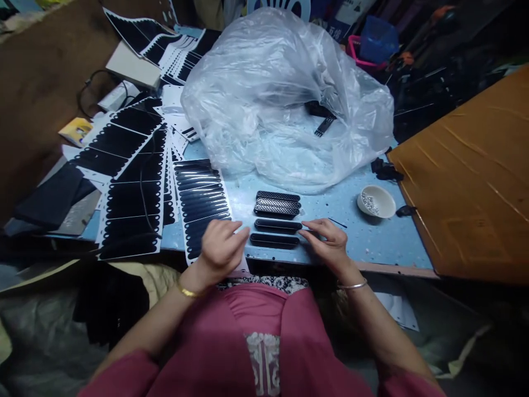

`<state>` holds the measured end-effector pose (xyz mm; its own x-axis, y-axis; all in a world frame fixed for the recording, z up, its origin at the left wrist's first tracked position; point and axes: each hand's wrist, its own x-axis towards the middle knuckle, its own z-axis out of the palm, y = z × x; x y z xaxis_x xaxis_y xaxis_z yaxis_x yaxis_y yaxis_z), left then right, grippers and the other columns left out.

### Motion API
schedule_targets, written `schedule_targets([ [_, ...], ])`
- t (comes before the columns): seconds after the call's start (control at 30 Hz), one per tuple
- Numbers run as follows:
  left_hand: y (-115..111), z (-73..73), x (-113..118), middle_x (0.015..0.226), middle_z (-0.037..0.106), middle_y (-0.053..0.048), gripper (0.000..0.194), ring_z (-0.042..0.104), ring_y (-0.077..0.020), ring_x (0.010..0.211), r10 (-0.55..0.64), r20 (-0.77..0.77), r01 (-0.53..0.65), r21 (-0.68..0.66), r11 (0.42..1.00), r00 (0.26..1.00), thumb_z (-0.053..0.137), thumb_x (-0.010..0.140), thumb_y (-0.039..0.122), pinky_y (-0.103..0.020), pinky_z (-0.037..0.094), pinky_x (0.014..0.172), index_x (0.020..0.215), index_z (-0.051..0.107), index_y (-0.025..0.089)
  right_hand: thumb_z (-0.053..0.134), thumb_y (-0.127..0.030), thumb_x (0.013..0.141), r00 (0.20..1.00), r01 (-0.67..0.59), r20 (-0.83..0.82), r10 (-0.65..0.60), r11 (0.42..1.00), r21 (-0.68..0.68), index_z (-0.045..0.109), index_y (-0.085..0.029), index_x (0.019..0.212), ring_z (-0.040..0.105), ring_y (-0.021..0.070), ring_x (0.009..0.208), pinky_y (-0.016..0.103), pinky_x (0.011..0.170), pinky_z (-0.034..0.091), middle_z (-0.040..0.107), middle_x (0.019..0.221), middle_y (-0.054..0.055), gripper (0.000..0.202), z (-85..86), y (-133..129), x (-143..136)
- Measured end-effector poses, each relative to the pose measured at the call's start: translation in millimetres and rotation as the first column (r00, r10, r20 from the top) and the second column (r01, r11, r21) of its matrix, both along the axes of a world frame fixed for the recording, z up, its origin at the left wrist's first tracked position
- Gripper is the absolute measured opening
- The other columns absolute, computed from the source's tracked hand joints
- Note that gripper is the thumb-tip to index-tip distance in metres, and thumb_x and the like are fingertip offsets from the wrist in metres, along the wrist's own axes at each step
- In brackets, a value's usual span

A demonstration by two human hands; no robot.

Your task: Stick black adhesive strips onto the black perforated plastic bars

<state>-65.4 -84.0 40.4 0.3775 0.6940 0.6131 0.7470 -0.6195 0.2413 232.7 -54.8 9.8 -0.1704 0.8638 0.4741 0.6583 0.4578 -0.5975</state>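
Note:
Two narrow black strips with rounded ends lie level near the front edge of the blue table (347,190). My right hand (328,240) has its thumb and forefinger at the right end of the upper black strip (278,225), pinching it there. The lower black strip (274,240) lies just in front. Beyond them sit several perforated black strips (276,204), side by side. To the left of these, my left hand (221,248) is curled, thumb and forefinger close together; whatever is between them is too small to make out. Beside it is a sheet of black strip-shaped stickers (203,201).
A large clear plastic bag (264,82) fills the back, with black pieces inside. More black sticker sheets (134,204) overlap at left. A white bowl (386,204) of small silvery bits stands right, near a brown taped box (475,176). A thin dark stick (337,223) lies nearby.

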Motion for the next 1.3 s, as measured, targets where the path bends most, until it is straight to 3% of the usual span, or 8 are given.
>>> schedule_targets([
  [0.1,43.6,-4.1,39.5,0.065,0.064,-0.004,0.016,0.057,-0.0172,0.062,-0.186,-0.152,0.198,0.068,0.978,0.971,0.054,0.090,0.023,-0.032,0.038,0.060,0.096,0.068,0.019,0.068,-0.033,0.084,0.997,-0.063,0.037,0.062,0.998,0.008,0.075,-0.023,0.097,0.058,0.0133,0.062,0.026,0.057,0.046,0.063,0.070,0.002,0.018,-18.2,7.0,9.9],
  [0.23,74.8,-14.9,57.1,0.055,0.057,-0.001,0.023,0.051,-0.0146,0.053,-0.345,-0.299,0.361,-0.003,0.933,0.890,0.053,0.093,0.032,-0.030,0.034,0.055,0.102,0.068,0.018,0.066,-0.039,0.086,0.984,-0.136,0.114,0.136,0.991,-0.013,0.075,-0.021,0.104,0.046,0.0098,0.050,0.023,0.050,0.036,0.051,0.057,-0.002,0.027,-27.2,10.0,15.9],
  [0.4,77.7,-19.7,54.8,0.057,0.060,-0.002,0.026,0.054,-0.0148,0.054,-0.389,-0.351,0.369,-0.126,0.921,0.852,0.052,0.095,0.033,-0.028,0.039,0.056,0.105,0.067,0.016,0.061,-0.036,0.090,0.970,-0.226,0.072,0.232,0.971,-0.072,0.071,-0.022,0.113,0.048,0.0096,0.050,0.023,0.053,0.036,0.054,0.056,-0.002,0.029,-28.1,12.4,17.6],
  [0.57,73.3,-33.9,58.9,0.054,0.060,-0.001,0.024,0.055,-0.0140,0.051,-0.441,-0.323,0.406,-0.171,0.897,0.837,0.046,0.093,0.014,-0.028,0.041,0.056,0.108,0.064,0.013,0.054,-0.024,0.093,0.955,-0.287,0.059,0.292,0.955,-0.076,0.073,-0.023,0.109,0.050,0.0089,0.048,0.022,0.051,0.038,0.060,0.055,-0.002,0.025,-35.0,14.2,11.9],
  [0.83,71.9,-37.0,64.6,0.058,0.063,-0.003,0.031,0.057,-0.0159,0.051,-0.537,-0.246,0.502,-0.195,0.843,0.807,0.038,0.086,0.007,-0.030,0.043,0.054,0.107,0.061,0.009,0.055,-0.020,0.087,0.957,-0.273,-0.161,0.242,0.938,-0.214,0.076,-0.023,0.094,0.066,0.0123,0.057,0.023,0.054,0.052,0.075,0.074,0.002,0.022,-32.9,11.7,1.2],
  [1.03,74.0,-32.3,67.7,0.052,0.058,-0.001,0.027,0.055,-0.0146,0.049,-0.502,-0.238,0.445,-0.254,0.859,0.832,0.042,0.080,0.007,-0.027,0.043,0.053,0.085,0.067,0.016,0.056,-0.020,0.084,0.952,-0.266,-0.233,0.199,0.915,-0.305,0.077,-0.024,0.084,0.063,0.0116,0.053,0.023,0.054,0.053,0.072,0.066,0.000,0.021,-28.1,11.5,-0.2],
  [1.17,69.8,-15.4,57.5,0.057,0.063,-0.001,0.026,0.058,-0.0133,0.052,-0.437,-0.037,0.415,-0.245,0.876,0.899,0.047,0.086,0.012,-0.025,0.043,0.055,0.093,0.070,0.018,0.065,-0.029,0.082,0.967,-0.169,-0.241,0.088,0.925,-0.341,0.076,-0.023,0.089,0.061,0.0117,0.052,0.023,0.053,0.051,0.070,0.064,-0.001,0.015,-13.1,9.9,6.2],
  [1.3,38.4,9.1,13.5,0.069,0.070,-0.001,0.015,0.061,-0.0119,0.058,-0.041,0.147,0.083,-0.295,0.952,0.988,0.061,0.086,0.022,-0.023,0.044,0.059,0.096,0.072,0.019,0.065,-0.028,0.084,0.986,0.005,-0.160,-0.045,0.971,-0.241,0.074,-0.021,0.097,0.055,0.0106,0.047,0.023,0.048,0.047,0.064,0.057,-0.002,0.018,15.3,-9.1,7.1],
])
